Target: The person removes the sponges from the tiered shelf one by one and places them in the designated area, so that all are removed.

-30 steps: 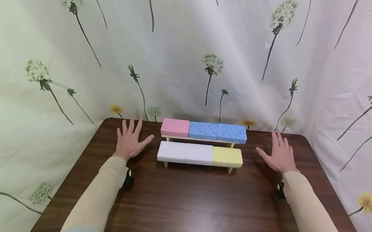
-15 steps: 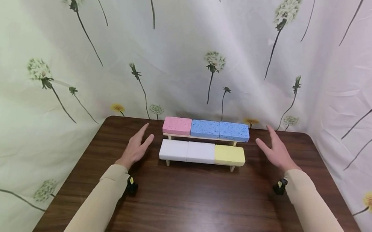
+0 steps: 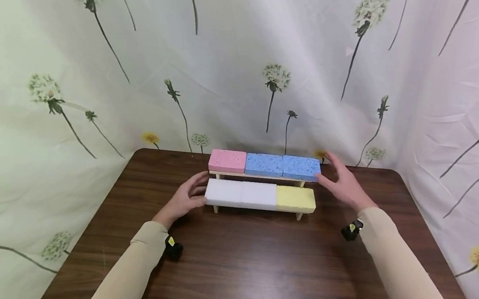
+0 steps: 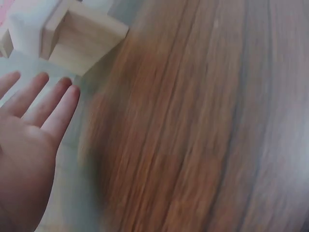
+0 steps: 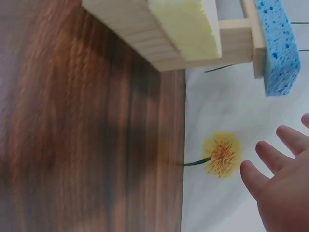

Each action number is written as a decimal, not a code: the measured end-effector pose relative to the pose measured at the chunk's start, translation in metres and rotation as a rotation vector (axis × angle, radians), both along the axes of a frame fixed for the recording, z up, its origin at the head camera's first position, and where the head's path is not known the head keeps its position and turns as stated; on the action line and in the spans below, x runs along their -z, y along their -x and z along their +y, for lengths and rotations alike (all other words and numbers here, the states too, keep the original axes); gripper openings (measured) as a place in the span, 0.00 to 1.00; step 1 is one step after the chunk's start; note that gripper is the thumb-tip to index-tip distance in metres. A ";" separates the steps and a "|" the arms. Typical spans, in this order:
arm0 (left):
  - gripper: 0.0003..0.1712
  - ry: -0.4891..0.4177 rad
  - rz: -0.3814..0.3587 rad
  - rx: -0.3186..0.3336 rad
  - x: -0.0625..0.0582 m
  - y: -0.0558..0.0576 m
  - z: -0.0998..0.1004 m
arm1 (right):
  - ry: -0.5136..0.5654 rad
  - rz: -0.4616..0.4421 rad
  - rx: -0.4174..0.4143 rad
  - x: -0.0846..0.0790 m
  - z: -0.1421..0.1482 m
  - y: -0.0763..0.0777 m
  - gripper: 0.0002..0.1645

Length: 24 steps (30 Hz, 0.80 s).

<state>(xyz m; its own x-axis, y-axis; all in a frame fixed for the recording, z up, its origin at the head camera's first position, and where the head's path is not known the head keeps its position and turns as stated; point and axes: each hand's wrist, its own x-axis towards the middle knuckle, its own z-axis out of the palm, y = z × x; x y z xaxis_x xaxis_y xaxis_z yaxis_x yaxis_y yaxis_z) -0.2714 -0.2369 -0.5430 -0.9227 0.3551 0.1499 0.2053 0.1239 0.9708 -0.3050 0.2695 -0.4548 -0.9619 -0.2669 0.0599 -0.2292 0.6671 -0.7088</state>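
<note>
Just noted left hand (image 3: 181,201) moved in beside left white block (image 3: 223,193) and right hand (image 3: 347,184) beside far-right blue block (image 3: 301,168), with fingers apart and contact unclear, leaving both within reach, unlifted.

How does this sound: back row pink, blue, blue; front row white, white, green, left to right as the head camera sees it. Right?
Not quite: the last front block is yellow, not green, as the head view shows. The first two front blocks are white and the back row runs pink, blue, blue.
</note>
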 end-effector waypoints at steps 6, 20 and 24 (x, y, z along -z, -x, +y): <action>0.56 -0.016 -0.117 0.039 0.003 -0.002 0.005 | 0.019 -0.006 -0.048 -0.004 -0.009 0.008 0.60; 0.51 0.058 -0.174 0.030 0.008 0.000 0.010 | 0.013 -0.017 -0.106 -0.004 -0.014 0.015 0.61; 0.51 0.056 -0.183 0.039 0.010 0.000 0.008 | 0.022 -0.039 -0.112 -0.003 -0.013 0.017 0.58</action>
